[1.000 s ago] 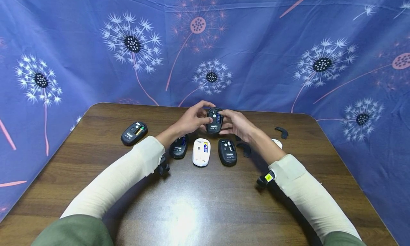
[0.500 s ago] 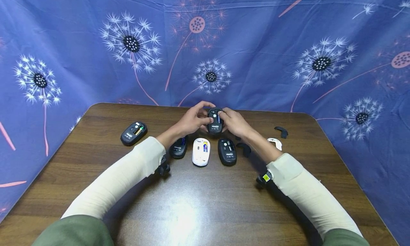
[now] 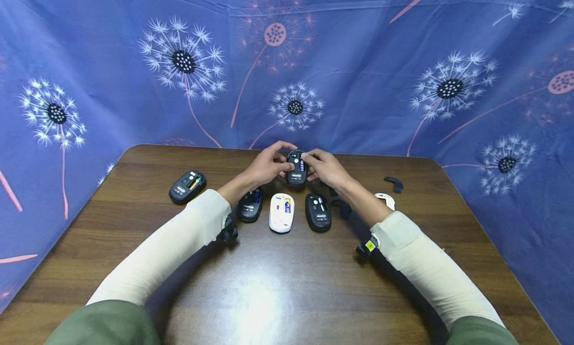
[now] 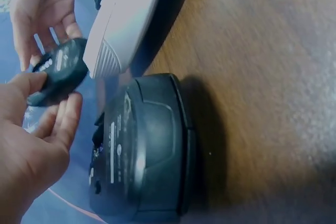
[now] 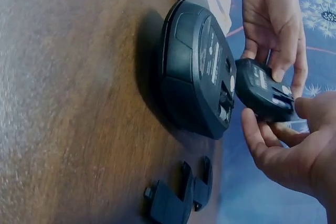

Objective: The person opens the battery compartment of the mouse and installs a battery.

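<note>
A black computer mouse [image 3: 296,175], underside up, is held between both hands near the back edge of the table. Its battery compartment is uncovered, and a blue battery [image 3: 302,165] lies in it. My left hand [image 3: 263,167] grips the mouse from the left, thumb on the underside and fingers below, as the left wrist view shows. From the right, my right hand [image 3: 331,169] has its thumb at the battery end. Its other fingers support the mouse from beneath in the right wrist view.
In front lie a black mouse [image 3: 249,208], a white mouse [image 3: 281,220] and another black mouse [image 3: 318,216]. One more black mouse [image 3: 187,188] is at left. Black battery covers [image 3: 394,184] and a white cover [image 3: 387,200] lie at right.
My right thumb has come down over the battery end of the mouse. The mouse and both hands have shifted slightly left. The white cover has come out from behind the right forearm.
</note>
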Tool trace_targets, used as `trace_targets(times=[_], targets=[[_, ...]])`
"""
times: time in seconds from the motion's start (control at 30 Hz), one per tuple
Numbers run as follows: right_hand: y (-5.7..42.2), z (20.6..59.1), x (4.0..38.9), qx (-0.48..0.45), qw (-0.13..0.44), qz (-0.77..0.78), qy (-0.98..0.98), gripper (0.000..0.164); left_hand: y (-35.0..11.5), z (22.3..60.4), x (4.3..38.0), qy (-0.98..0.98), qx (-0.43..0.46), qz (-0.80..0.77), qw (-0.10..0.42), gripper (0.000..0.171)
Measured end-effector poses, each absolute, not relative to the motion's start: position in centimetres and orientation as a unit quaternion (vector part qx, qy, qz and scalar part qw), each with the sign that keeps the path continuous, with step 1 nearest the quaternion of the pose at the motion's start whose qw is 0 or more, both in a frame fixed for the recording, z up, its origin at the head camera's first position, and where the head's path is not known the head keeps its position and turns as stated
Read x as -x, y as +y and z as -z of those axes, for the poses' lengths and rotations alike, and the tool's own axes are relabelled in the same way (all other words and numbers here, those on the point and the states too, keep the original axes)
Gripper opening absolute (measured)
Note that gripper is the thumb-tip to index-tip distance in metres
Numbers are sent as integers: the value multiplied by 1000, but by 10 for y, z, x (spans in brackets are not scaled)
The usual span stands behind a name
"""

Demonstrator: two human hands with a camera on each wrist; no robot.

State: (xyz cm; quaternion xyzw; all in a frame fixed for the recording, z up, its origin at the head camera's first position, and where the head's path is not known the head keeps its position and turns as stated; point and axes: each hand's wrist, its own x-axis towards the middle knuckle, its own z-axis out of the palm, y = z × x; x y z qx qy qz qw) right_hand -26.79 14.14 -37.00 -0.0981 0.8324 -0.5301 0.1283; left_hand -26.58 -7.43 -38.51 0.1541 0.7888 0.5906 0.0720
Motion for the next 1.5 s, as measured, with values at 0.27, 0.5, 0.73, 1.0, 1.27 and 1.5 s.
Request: trace_targets(times=[0.27, 0.5, 0.73, 1.0, 1.27, 1.5], targets=[[143, 380, 269, 62, 146, 565, 810, 46, -77, 396, 269, 807, -74, -581, 81, 52], [141, 383, 271, 49, 155, 576, 801, 45, -72, 394, 270, 784, -26, -611, 107, 48], [143, 382, 271, 39, 178, 559, 809, 43, -69, 393, 271, 790, -11, -600, 129, 43], [145, 385, 271, 29, 207, 555, 805, 44, -65, 392, 271, 805, -2, -575, 142, 42], [154, 384, 269, 41, 209, 544, 811, 46, -71, 387, 269, 820, -33, -552, 144, 44], [186, 378, 266, 84, 157, 482, 858, 48, -98, 374, 270, 840, -64, -528, 106, 48]])
